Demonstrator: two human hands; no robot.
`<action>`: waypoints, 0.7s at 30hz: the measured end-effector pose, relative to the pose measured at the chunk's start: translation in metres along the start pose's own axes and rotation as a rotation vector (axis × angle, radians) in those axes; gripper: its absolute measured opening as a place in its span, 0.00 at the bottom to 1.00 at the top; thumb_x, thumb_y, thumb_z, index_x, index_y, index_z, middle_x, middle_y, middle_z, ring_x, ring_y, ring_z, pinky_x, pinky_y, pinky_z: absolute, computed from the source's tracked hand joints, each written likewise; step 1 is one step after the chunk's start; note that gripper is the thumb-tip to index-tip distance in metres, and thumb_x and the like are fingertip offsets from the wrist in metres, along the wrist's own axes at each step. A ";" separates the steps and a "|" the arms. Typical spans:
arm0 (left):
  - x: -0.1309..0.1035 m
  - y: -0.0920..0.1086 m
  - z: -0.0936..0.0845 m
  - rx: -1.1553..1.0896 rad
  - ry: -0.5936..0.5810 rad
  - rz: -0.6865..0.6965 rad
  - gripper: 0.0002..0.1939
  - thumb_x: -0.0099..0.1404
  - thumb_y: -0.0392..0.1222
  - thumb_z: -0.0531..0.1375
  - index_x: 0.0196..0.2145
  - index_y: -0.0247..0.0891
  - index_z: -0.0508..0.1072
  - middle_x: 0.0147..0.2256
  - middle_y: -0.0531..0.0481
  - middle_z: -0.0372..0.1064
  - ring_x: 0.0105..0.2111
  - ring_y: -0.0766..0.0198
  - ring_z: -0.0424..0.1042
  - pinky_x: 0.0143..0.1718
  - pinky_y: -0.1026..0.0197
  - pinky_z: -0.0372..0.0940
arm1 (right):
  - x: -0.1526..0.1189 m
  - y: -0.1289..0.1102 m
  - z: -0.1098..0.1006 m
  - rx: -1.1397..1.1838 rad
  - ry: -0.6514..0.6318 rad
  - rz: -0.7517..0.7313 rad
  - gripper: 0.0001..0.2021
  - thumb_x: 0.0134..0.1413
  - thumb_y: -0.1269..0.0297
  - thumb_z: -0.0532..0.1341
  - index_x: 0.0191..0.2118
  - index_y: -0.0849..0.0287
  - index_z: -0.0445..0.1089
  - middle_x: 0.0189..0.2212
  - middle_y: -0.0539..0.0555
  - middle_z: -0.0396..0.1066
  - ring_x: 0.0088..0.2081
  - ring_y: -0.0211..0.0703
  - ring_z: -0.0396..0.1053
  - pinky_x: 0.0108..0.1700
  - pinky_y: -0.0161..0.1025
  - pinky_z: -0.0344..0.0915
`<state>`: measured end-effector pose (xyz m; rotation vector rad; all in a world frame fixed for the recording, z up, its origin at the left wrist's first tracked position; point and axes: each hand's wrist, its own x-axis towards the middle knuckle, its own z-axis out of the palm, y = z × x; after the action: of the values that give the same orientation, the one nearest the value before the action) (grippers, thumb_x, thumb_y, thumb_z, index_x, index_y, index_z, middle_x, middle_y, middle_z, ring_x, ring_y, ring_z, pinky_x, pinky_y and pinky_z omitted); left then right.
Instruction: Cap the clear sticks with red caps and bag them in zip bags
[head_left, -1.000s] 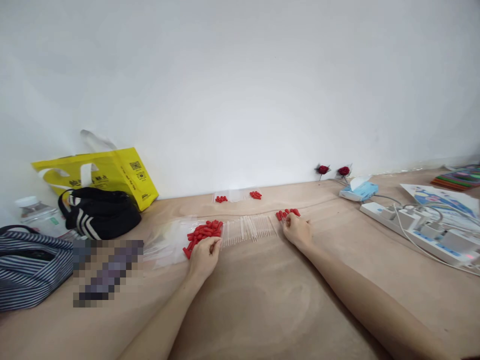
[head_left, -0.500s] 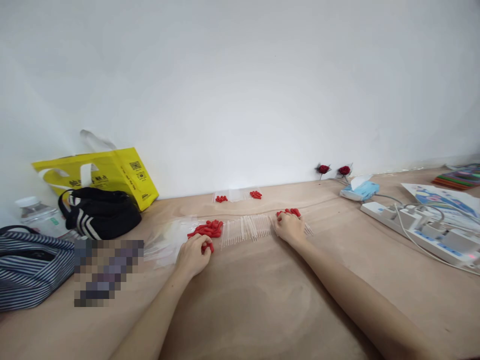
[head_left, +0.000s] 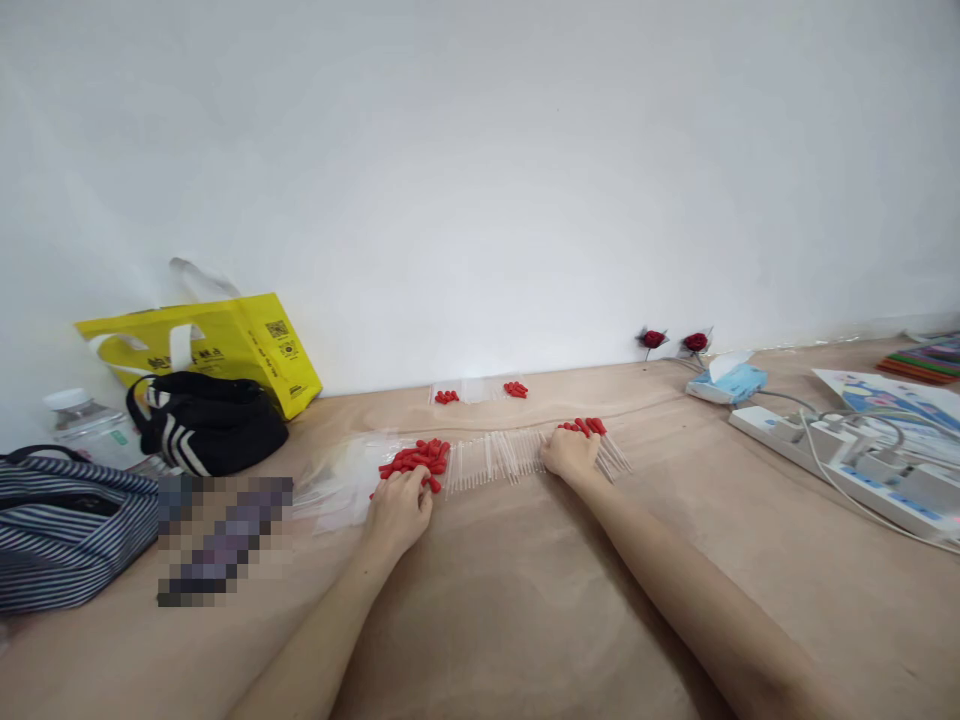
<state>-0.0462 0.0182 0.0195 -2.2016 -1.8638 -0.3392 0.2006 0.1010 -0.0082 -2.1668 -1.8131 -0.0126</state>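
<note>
My left hand (head_left: 400,510) lies at the near edge of a pile of small, rounded red pieces (head_left: 421,455), its fingers curled and closed around a red piece by the fingertips. Farther right, my right hand (head_left: 571,458) rests over a row of thin whitish sticks (head_left: 495,458), fingers bent down; its fingertips and whatever they grip are hidden. Just beyond that hand, several sticks carry red tips (head_left: 589,426), their pale shafts fanning out to its right.
Clear plastic bags (head_left: 337,490) lie left of the red pile. Near the wall is a clear packet (head_left: 474,392) with red pieces at both ends. A black pouch (head_left: 217,425) and yellow bag (head_left: 247,345) stand left. On the right are tissues (head_left: 727,382) and a power strip (head_left: 847,470).
My left hand has shifted slightly right, its fingers still at the red pile. My right hand has drawn a little left, uncovering more of the red-tipped sticks. The view has swung slightly left.
</note>
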 end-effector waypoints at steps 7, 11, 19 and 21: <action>0.001 0.001 0.007 0.014 -0.014 0.122 0.09 0.61 0.42 0.53 0.36 0.39 0.70 0.33 0.46 0.67 0.36 0.56 0.65 0.37 0.58 0.57 | -0.017 0.003 -0.014 0.005 0.048 -0.111 0.13 0.51 0.67 0.49 0.33 0.67 0.69 0.35 0.67 0.70 0.39 0.52 0.65 0.42 0.46 0.49; 0.002 0.003 0.005 0.051 -0.034 0.099 0.06 0.60 0.39 0.53 0.33 0.38 0.69 0.32 0.45 0.68 0.36 0.54 0.65 0.37 0.57 0.57 | -0.038 0.022 -0.014 0.116 0.150 -0.321 0.12 0.55 0.66 0.47 0.34 0.64 0.65 0.35 0.63 0.69 0.39 0.50 0.64 0.41 0.45 0.50; -0.011 0.029 -0.001 -0.230 0.190 0.125 0.12 0.59 0.34 0.50 0.41 0.35 0.65 0.36 0.43 0.67 0.38 0.54 0.65 0.41 0.54 0.59 | -0.067 0.058 0.000 0.501 0.128 -0.626 0.08 0.56 0.66 0.47 0.37 0.59 0.62 0.29 0.54 0.68 0.31 0.42 0.65 0.37 0.41 0.56; -0.017 0.042 0.002 -0.389 0.136 0.217 0.15 0.58 0.34 0.51 0.44 0.38 0.65 0.38 0.45 0.67 0.40 0.57 0.65 0.43 0.56 0.60 | -0.071 0.055 -0.001 0.511 0.116 -0.647 0.10 0.56 0.67 0.48 0.42 0.60 0.61 0.31 0.55 0.68 0.33 0.42 0.65 0.37 0.40 0.56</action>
<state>-0.0072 -0.0041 0.0102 -2.5220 -1.5734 -0.8463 0.2401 0.0242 -0.0344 -1.1674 -2.0811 0.1566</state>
